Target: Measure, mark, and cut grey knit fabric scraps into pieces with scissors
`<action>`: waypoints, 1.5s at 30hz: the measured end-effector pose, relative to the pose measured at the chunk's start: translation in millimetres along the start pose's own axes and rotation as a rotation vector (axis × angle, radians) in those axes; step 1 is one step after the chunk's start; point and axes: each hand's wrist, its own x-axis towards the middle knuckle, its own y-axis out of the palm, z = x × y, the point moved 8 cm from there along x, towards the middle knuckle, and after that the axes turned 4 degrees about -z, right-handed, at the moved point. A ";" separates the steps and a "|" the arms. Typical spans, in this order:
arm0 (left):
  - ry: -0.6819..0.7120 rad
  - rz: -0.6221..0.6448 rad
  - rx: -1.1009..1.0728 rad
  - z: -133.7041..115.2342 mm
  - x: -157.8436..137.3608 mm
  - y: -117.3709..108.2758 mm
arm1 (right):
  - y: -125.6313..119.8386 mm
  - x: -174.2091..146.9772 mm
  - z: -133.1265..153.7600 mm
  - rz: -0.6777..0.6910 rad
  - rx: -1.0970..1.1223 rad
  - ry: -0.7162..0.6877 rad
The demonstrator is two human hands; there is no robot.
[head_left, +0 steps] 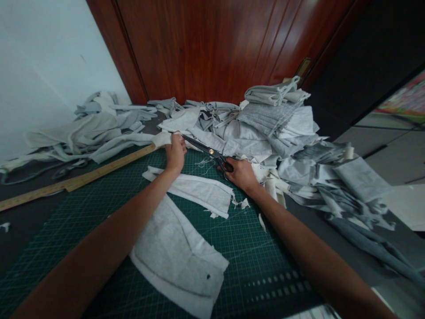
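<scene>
Right hand (242, 173) is clamping fingers on one pair of scissors (206, 149); left hand (175, 153) is pinching one cream scrap (161, 140); two grey cloths (181, 250) are lying on one mat (247, 248).

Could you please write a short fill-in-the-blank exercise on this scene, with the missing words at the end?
1. The right hand grips a pair of black ____.
2. The wooden ruler ends closer to the ____ than to the right hand.
3. The gridded cutting mat is coloured ____.
4. Behind the heaped fabric stands a reddish-brown wooden ____.

Missing words: scissors; left hand; green; door.
</scene>
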 end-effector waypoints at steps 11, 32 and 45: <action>-0.027 0.013 0.024 -5.0 -3.4 4.7 | 1.4 0.1 -5.9 -0.020 0.052 0.041; -0.030 -0.011 0.034 3.5 0.6 -0.8 | -4.7 -2.3 1.5 -0.015 0.056 0.082; 0.051 0.066 0.073 7.6 5.3 0.0 | -2.8 -1.9 1.1 -0.013 0.021 0.071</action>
